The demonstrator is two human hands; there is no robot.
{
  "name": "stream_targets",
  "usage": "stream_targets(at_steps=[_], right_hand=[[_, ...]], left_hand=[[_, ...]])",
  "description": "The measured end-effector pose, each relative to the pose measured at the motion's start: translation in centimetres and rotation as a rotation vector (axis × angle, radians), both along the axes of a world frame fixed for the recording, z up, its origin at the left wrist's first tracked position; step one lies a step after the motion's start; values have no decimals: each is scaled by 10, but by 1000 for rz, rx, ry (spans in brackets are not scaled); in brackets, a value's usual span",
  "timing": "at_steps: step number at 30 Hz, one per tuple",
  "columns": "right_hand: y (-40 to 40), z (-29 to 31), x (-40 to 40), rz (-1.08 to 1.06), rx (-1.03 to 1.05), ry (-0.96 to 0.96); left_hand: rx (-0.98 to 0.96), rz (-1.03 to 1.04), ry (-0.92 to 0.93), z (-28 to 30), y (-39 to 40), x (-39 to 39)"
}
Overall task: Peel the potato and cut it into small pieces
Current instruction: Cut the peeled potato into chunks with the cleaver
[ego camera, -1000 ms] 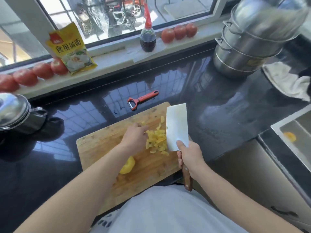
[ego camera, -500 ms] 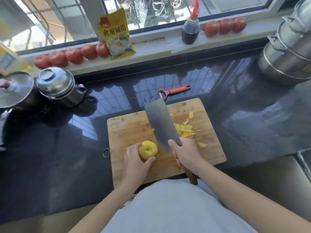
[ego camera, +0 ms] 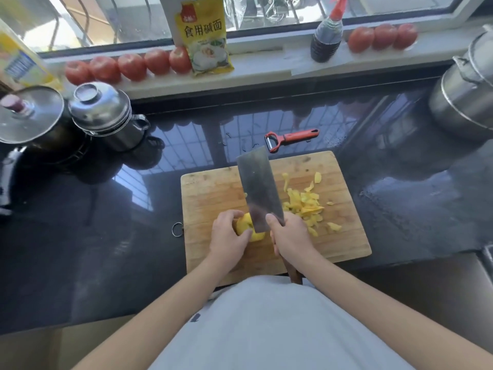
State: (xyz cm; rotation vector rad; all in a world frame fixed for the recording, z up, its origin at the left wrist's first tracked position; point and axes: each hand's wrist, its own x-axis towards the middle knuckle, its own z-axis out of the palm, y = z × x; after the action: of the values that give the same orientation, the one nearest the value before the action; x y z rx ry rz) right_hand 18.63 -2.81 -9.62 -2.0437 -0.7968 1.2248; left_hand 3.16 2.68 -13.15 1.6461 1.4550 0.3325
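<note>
The peeling looks done: a pile of thin yellow potato peelings (ego camera: 306, 206) lies on the right half of the rectangular wooden cutting board (ego camera: 213, 193), and the red-handled peeler (ego camera: 290, 137) rests on the dark glossy counter (ego camera: 400, 182) just beyond the board. The step in hand is the first cut. The peeled yellow potato (ego camera: 246, 227) sits on the board near its front edge, the left hand (ego camera: 229, 236) curled round it from the left. The right hand (ego camera: 289, 236) grips the handle of the broad steel cleaver (ego camera: 257, 188), forefinger up along the blade, whose flat covers the potato's right side. The next move calls for keeping the left fingertips tucked clear of the edge and the round potato steady, then pressing straight down to halve it
</note>
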Motion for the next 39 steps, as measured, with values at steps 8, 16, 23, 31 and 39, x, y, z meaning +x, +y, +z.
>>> stream_targets(at_steps=[8,16,23,31,39], right_hand=[[1,-10,-12,-65,27,-72],[15,-16,3,-29,-5,125],[23,-20,17,-36,-63,371],[19,-27,16,-141,-93,543],[18,-28,14,-181,-89,579]], left_hand=[[-21,27,-42,-7,-8,-5],[-56,-26,-90,-4,-4,-13],[31,4,-83,1,-2,-12],[202,-124,72,-4,6,-8],[393,-399,162,12,14,-9]])
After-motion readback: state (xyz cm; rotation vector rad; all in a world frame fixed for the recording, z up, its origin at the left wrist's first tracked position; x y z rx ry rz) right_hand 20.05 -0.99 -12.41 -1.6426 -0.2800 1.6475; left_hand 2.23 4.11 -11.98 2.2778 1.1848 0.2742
